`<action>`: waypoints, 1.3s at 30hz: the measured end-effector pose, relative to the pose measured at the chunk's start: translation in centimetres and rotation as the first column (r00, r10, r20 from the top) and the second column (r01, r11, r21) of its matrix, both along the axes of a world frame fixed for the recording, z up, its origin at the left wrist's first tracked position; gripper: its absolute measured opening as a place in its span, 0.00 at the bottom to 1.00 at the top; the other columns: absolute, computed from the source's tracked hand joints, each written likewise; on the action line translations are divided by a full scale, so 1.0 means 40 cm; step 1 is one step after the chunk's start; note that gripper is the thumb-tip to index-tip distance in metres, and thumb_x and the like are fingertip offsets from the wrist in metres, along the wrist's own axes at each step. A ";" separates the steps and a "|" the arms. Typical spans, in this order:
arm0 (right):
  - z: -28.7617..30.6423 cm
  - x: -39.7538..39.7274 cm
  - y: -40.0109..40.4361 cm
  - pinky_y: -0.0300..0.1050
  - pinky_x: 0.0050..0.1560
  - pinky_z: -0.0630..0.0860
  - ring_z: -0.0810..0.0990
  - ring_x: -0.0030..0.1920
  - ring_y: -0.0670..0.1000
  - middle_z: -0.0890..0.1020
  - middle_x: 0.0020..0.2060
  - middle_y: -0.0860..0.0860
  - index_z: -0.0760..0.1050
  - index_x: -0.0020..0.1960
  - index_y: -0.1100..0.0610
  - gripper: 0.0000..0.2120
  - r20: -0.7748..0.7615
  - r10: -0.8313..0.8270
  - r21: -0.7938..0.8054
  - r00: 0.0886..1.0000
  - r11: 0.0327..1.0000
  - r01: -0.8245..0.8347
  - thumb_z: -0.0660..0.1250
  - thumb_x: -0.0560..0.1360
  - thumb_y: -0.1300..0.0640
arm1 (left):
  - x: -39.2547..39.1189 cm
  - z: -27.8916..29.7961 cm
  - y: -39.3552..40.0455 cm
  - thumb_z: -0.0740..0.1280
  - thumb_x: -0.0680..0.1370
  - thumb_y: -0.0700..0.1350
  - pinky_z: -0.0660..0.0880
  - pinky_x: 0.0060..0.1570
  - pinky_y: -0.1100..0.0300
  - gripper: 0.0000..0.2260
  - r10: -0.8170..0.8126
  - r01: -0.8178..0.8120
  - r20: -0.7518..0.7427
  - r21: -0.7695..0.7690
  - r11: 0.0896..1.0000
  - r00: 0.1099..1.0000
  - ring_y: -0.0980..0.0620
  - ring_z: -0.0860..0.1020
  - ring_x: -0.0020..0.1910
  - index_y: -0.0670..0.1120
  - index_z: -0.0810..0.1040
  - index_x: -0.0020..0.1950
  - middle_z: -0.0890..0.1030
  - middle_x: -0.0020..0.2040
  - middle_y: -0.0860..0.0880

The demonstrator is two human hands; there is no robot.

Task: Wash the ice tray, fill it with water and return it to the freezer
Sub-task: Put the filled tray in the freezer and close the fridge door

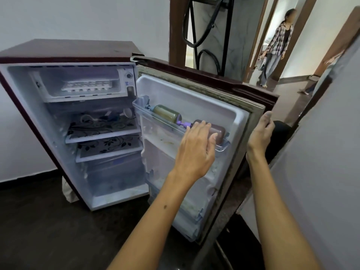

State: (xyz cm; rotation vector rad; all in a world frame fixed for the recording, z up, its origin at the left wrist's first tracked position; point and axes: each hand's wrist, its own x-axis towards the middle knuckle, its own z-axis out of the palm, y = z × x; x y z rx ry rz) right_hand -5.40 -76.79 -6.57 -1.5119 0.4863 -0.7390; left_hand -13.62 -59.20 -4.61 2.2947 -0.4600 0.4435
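A small maroon fridge (pixel 64 53) stands open on the dark floor. In its freezer compartment (pixel 81 96) at the top lies a white ice tray (pixel 87 85). The fridge door (pixel 194 94) is swung out to the right. My right hand (pixel 262 131) grips the door's outer edge, fingers curled round it. My left hand (pixel 196 147) hovers in front of the upper door shelf (pixel 220 148), fingers loosely bent, holding nothing. It sits close to a brown bottle (pixel 219 133) lying on that shelf.
A green bottle (pixel 166 113) lies on the same door shelf. Patterned shelves (pixel 103 133) sit inside the fridge. A white wall panel (pixel 321 172) is close on the right. A person (pixel 276 47) stands in the doorway at the back right.
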 end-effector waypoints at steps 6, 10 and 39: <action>-0.007 -0.044 -0.001 0.44 0.61 0.70 0.74 0.60 0.50 0.76 0.61 0.53 0.66 0.68 0.57 0.29 0.043 0.022 0.000 0.999 1.000 -0.022 0.48 0.80 0.37 | -0.042 -0.010 -0.037 0.53 0.81 0.49 0.59 0.73 0.48 0.21 0.072 -0.072 0.026 -0.007 0.997 0.997 0.46 0.64 0.73 0.40 0.70 0.69 0.69 0.71 0.42; -0.020 -0.097 0.036 0.31 0.43 0.69 0.73 0.39 0.38 0.74 0.39 0.44 0.71 0.57 0.57 0.21 0.131 -0.021 0.021 0.991 1.000 0.019 0.49 0.82 0.42 | -0.072 -0.024 -0.038 0.52 0.81 0.50 0.58 0.73 0.47 0.21 0.133 -0.135 0.080 0.014 0.991 0.988 0.48 0.64 0.73 0.41 0.71 0.68 0.70 0.71 0.43; -0.146 -0.270 0.677 0.34 0.28 0.62 0.69 0.25 0.41 0.67 0.24 0.43 0.65 0.36 0.55 0.24 0.282 0.615 -0.284 0.737 0.787 -0.548 0.51 0.77 0.35 | -0.211 0.077 0.437 0.58 0.79 0.39 0.59 0.72 0.45 0.15 0.615 -0.731 0.528 0.018 0.682 0.586 0.38 0.70 0.68 0.35 0.75 0.62 0.77 0.63 0.38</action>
